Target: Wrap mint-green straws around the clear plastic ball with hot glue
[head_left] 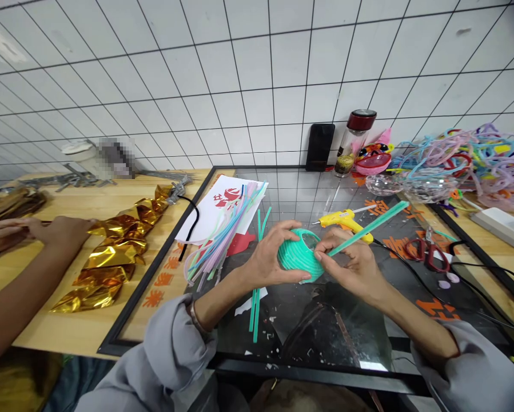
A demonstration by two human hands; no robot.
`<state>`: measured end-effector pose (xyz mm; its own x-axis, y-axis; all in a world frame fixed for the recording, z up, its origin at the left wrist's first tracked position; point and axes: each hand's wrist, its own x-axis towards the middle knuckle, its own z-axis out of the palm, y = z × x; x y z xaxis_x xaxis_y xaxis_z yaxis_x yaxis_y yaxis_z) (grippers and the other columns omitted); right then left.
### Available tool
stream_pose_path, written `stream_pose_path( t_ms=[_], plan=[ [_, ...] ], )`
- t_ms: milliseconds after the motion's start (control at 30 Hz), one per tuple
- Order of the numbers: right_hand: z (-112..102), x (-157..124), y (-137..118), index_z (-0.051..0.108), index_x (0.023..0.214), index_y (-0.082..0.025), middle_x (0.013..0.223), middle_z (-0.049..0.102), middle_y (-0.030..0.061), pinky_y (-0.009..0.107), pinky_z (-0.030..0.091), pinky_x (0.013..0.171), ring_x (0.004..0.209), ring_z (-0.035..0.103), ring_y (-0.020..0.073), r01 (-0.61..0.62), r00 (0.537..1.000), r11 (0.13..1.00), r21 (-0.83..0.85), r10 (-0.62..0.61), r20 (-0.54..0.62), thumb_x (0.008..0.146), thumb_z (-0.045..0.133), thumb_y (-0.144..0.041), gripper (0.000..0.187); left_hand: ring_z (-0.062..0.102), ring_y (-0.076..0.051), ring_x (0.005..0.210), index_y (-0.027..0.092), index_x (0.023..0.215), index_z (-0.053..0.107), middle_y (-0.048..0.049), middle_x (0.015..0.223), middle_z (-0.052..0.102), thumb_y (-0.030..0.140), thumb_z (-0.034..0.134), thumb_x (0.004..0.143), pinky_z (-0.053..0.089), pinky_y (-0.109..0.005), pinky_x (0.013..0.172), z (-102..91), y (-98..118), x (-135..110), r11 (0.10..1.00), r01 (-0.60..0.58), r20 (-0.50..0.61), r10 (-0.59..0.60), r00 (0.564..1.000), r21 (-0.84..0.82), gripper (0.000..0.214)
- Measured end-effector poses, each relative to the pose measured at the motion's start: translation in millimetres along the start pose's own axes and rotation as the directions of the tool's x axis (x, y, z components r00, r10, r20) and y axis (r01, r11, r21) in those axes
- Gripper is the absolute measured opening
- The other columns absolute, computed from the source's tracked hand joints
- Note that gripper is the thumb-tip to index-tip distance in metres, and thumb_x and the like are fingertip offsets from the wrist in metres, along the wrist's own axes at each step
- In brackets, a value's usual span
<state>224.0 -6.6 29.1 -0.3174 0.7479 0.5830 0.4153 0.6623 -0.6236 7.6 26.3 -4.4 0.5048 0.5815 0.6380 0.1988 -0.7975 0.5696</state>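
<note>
Holding a green cup point(296, 260) over the table point(291, 189)

The left hand point(269, 258) wraps around the cup, fingers curled on its side. The right hand point(351, 266) pinches a green straw point(372, 226) with thumb and finger, pressing its end to the cup's rim. A yellow glue gun point(342, 218) lies just behind.

Loose grey sleeves point(171, 349) on both forearms, thin band point(194, 318) beside the left hand point(269, 260)

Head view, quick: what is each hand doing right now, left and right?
Left hand: closed around the teal coiled cup.
Right hand: fingers pinched shut on the teal straw at the cup's rim.
</note>
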Motion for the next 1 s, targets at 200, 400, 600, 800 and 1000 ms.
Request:
stream_pose_path(
  t_ms=[200, 400, 600, 800, 1000],
  plan=[
    [0, 1, -2, 0.065, 0.077, -0.021, 0.074, 0.062, -0.0007, 0.033, 0.042, 0.072, 0.073, 0.058, 0.0159, 0.002, 1.000, 1.000, 0.007, -0.002, -0.004, 0.088, 0.062, -0.016, 0.012, 0.062, -0.031, 0.124, 0.024, 0.118, 0.048, -0.0149, 0.127, 0.062, 0.048, 0.084, 0.073, 0.052, -0.050, 0.100, -0.2, -1, -1, 0.999, -0.015, 0.008, 0.015, 1.000, -0.043, 0.063],
    [1, -1, 1, 0.064, 0.078, -0.021, 0.074, 0.060, -0.0013, 0.032, 0.041, 0.072, 0.073, 0.056, 0.0149, 0.010, 1.000, 1.000, 0.024, -0.010, -0.010, 0.089, 0.062, -0.015, 0.013, 0.065, -0.029, 0.119, 0.024, 0.117, 0.049, -0.0124, 0.122, 0.065, 0.050, 0.085, 0.070, 0.053, -0.046, 0.099, 0.6, -2, -2, 0.997, 0.009, -0.015, -0.010, 1.000, -0.072, 0.065],
    [1, -1, 2, 0.064, 0.079, -0.020, 0.075, 0.061, -0.0015, 0.033, 0.040, 0.073, 0.075, 0.056, 0.0148, -0.001, 1.000, 1.000, 0.024, 0.001, -0.002, 0.089, 0.062, -0.015, 0.012, 0.067, -0.030, 0.117, 0.023, 0.133, 0.051, -0.0139, 0.127, 0.066, 0.054, 0.083, 0.072, 0.055, -0.044, 0.099, -2.6, 3, 0, 0.999, 0.037, -0.005, -0.037, 0.999, 0.012, 0.076],
    [1, -2, 3, 0.064, 0.081, -0.020, 0.077, 0.062, -0.0008, 0.033, 0.041, 0.075, 0.076, 0.057, 0.0150, 0.005, 1.000, 1.000, 0.028, -0.004, -0.009, 0.089, 0.063, -0.015, 0.010, 0.065, -0.029, 0.121, 0.022, 0.128, 0.059, -0.0137, 0.123, 0.070, 0.050, 0.082, 0.075, 0.054, -0.046, 0.103, -6.0, 7, 6, 0.999, -0.044, 0.013, 0.044, 0.999, 0.012, 0.064],
    [2, -2, 2, 0.064, 0.080, -0.020, 0.076, 0.062, -0.0011, 0.033, 0.041, 0.074, 0.074, 0.057, 0.0148, -0.012, 1.000, 1.000, 0.018, 0.012, -0.005, 0.089, 0.062, -0.016, 0.011, 0.062, -0.030, 0.125, 0.022, 0.128, 0.058, -0.0150, 0.127, 0.068, 0.047, 0.082, 0.076, 0.053, -0.048, 0.105, -9.4, 11, 6, 1.000, -0.018, 0.061, 0.017, 0.998, 0.001, 0.063]
  ],
)
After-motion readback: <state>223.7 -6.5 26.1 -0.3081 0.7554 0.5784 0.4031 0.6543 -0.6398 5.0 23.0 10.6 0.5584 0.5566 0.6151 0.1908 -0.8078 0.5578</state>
